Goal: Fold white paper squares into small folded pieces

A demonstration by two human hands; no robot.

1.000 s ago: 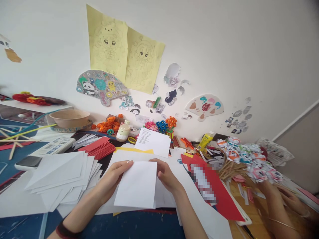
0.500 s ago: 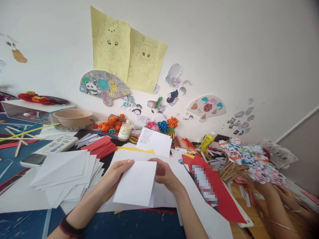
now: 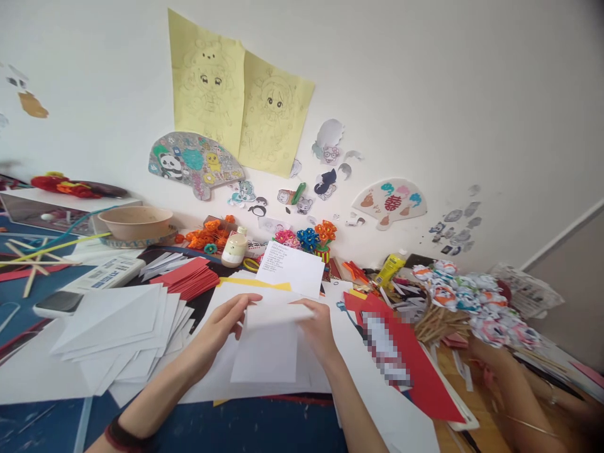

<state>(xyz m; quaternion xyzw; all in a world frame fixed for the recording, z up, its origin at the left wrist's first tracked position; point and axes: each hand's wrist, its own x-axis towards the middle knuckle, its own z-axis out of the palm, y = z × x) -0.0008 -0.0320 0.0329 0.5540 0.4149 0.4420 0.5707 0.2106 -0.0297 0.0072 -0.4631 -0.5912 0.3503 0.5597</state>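
Note:
A folded sheet of white paper (image 3: 264, 355) is held over the white sheets in front of me. Its upper part is tilted and blurred by motion, while its lower part hangs toward me. My left hand (image 3: 221, 328) grips the upper left edge, fingers bent around it. At the upper right, my right hand (image 3: 317, 328) has the other edge between thumb and fingers. Just beyond stands a handwritten white card (image 3: 295, 270). Left of my hands lies a fanned stack of folded white papers (image 3: 111, 321), with red paper strips (image 3: 186, 277) behind it.
A beige basin (image 3: 136, 223), a cream bottle (image 3: 234, 248) and a yellow bottle (image 3: 391, 269) stand along the wall. Red paper (image 3: 425, 371) lies at right. Another person's arm (image 3: 514, 390) is beside paper flowers (image 3: 453, 292) at far right.
The folded paper was facing me as a flat panel; its upper part has now tipped back and a lower panel shows. The other person's hands have shifted, and a dark slim object now shows there.

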